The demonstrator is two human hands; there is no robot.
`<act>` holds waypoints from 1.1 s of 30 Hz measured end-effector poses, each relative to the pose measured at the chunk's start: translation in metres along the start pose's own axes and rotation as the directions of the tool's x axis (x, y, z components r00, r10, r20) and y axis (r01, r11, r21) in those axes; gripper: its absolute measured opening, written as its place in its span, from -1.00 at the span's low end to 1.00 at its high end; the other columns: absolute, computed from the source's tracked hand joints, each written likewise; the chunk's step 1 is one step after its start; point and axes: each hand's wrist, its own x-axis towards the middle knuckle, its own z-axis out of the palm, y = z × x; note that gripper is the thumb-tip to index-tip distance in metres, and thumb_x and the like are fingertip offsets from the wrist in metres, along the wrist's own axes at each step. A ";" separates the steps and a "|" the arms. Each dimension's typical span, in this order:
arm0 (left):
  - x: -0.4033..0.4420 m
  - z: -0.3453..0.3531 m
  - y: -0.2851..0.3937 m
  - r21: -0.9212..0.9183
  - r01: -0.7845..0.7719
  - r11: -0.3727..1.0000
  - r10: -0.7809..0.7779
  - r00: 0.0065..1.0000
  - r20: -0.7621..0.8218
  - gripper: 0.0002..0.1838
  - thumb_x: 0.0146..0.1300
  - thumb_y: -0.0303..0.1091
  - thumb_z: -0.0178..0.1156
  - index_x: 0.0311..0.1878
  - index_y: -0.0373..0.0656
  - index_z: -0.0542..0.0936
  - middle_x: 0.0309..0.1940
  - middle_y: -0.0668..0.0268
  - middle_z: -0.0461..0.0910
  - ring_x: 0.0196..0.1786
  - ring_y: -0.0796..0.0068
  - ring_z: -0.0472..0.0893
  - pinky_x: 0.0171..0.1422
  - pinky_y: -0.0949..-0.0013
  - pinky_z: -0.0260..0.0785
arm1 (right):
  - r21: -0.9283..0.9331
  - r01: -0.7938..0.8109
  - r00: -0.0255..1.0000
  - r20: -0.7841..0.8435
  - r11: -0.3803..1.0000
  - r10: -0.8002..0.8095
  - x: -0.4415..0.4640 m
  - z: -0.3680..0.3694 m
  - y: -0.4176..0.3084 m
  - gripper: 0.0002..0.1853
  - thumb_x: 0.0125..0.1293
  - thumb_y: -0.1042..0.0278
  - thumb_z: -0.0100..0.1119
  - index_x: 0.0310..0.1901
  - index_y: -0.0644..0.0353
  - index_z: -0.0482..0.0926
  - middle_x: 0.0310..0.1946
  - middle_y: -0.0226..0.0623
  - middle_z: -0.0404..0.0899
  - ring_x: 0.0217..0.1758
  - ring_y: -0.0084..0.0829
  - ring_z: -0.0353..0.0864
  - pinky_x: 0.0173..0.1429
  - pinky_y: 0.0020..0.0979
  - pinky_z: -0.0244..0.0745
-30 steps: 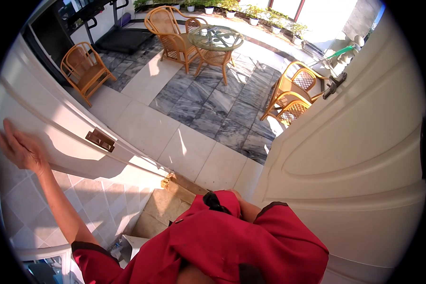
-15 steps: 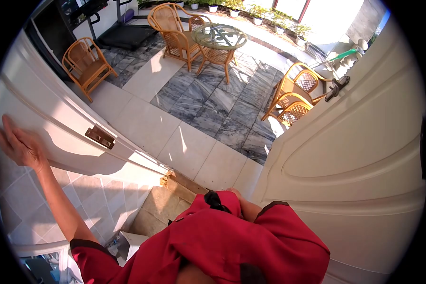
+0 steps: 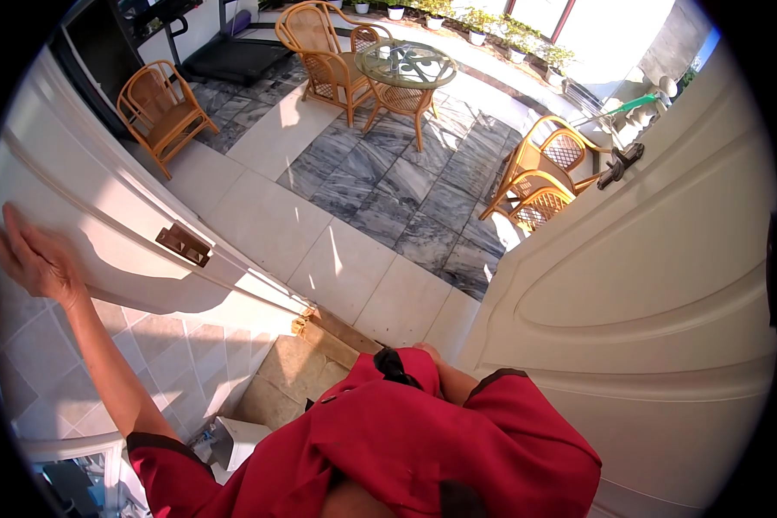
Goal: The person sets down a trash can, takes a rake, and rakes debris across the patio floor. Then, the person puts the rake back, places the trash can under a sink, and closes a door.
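Observation:
My left hand (image 3: 39, 259) lies against the white door frame (image 3: 129, 250) at the far left, its fingers apart and nothing in it. A brown metal strike plate (image 3: 183, 245) is set in the frame to the right of that hand. Only a small part of my right hand (image 3: 428, 350) shows past the red shirt (image 3: 440, 432); its fingers are hidden. The open white door (image 3: 630, 302) fills the right side, with a dark handle (image 3: 620, 166) near its upper edge.
Beyond the wooden threshold (image 3: 341, 335) are a glass-topped round table (image 3: 406, 65), a rattan chair (image 3: 324, 52) beside it, another chair (image 3: 166, 116) at left and one (image 3: 544, 173) at right. A treadmill (image 3: 237, 59) and potted plants (image 3: 475, 24) stand farther back. A white bin (image 3: 237, 440) is below.
The view has shifted slightly, so the table and chairs sit a little farther right and higher. My left hand stays at the frame, and the door has not visibly moved.

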 end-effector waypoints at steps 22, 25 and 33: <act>-0.001 0.001 -0.004 0.016 -0.020 1.000 0.020 1.000 0.000 -0.70 0.25 -0.29 -0.12 0.04 0.04 0.43 0.09 0.08 0.25 0.12 0.19 0.27 0.22 0.30 0.10 | -0.118 0.021 1.000 0.002 0.993 -0.021 -0.038 -0.012 -0.044 -0.59 0.09 0.02 -0.17 -0.30 0.20 0.52 -0.18 -0.12 0.48 -0.11 -0.15 0.46 -0.12 -0.27 0.36; 0.000 0.000 0.001 -0.001 -0.006 1.000 0.006 1.000 -0.010 -0.70 0.25 -0.29 -0.11 0.03 0.03 0.44 0.09 0.08 0.26 0.13 0.19 0.27 0.22 0.32 0.09 | -0.112 0.048 0.998 0.032 0.993 -0.045 -0.011 -0.005 -0.017 -0.59 0.08 0.00 -0.15 -0.29 0.17 0.53 -0.17 -0.14 0.48 -0.10 -0.16 0.46 -0.12 -0.28 0.36; 0.000 0.000 0.001 -0.042 -0.006 0.999 0.006 1.000 0.002 -0.70 0.25 -0.32 -0.10 0.03 -0.05 0.44 0.09 0.05 0.24 0.13 0.20 0.26 0.23 0.35 0.07 | -0.254 -0.044 0.999 -0.018 0.966 0.041 -0.052 -0.020 -0.071 -0.59 0.05 0.00 -0.10 -0.25 0.16 0.51 -0.15 -0.11 0.47 -0.09 -0.13 0.45 -0.10 -0.25 0.34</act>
